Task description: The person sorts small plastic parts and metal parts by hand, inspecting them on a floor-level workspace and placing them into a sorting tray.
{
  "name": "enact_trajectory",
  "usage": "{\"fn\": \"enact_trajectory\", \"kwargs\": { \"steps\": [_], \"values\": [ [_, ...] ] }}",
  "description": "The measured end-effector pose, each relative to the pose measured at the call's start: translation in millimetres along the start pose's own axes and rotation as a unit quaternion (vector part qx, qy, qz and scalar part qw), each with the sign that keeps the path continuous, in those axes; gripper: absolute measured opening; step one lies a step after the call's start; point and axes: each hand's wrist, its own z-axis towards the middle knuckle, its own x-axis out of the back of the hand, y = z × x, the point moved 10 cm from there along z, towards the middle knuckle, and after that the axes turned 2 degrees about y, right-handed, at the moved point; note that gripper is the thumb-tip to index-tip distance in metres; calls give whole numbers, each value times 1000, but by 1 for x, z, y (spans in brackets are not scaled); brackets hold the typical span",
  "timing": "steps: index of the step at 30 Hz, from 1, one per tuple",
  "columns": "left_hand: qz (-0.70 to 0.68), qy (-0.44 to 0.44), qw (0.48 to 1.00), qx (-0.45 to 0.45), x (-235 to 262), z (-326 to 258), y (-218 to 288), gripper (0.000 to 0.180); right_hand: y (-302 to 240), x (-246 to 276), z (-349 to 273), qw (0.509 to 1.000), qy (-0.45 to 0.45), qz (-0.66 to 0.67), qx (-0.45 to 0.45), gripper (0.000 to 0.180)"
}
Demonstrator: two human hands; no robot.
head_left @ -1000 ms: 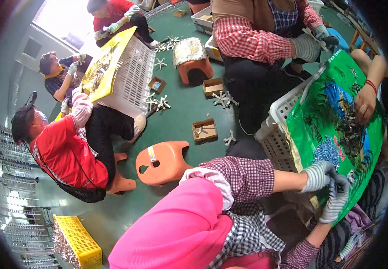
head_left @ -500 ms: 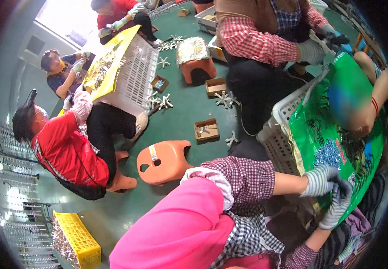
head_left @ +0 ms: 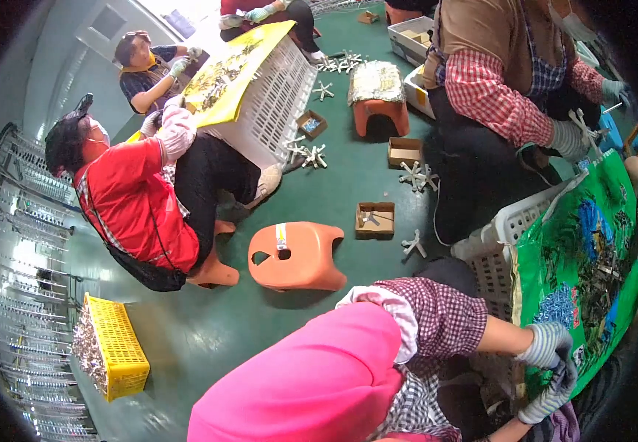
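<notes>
my left hand (head_left: 548, 345) and right hand (head_left: 552, 395), both in striped knit gloves, meet at the near edge of the green printed sheet (head_left: 580, 272) laid over a white plastic crate (head_left: 497, 259). whether the fingers pinch anything i cannot tell. small metal parts (head_left: 600, 283) lie heaped on the sheet. an orange stool (head_left: 297, 255) stands on the green floor (head_left: 208, 331) to my left.

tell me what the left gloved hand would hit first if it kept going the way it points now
The left hand points right, onto the green sheet over the white basket. It would likely first meet the small metal parts piled on that sheet, though depth is unclear at the fisheye rim.
</notes>
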Motion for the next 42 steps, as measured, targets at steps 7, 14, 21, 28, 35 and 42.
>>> {"fn": "enact_trajectory", "kwargs": {
  "steps": [7, 14, 21, 28, 35, 42],
  "values": [
    [6, 7, 1000, 7, 7, 0, 1, 28, -31, -17, 0, 995, -39, -92, -24, 21],
    [-42, -11, 999, 29, 3, -4, -5, 27, -46, -22, -10, 990, -51, -125, 38, 23],
    [-38, -52, 997, 34, 1, -4, 11, 36, -76, -29, -11, 993, 20, -114, -18, 24],
    [-192, -59, 978, 50, 2, -3, -7, 23, -71, -43, -5, 996, 21, -32, -75, 13],
    [-229, -15, 972, 59, 7, -4, -7, 14, -78, -46, -5, 991, -14, 43, -126, 16],
    [-237, -11, 970, 62, 3, -1, -8, 15, -73, -44, 0, 992, 28, 52, -111, 19]
  ]
}}
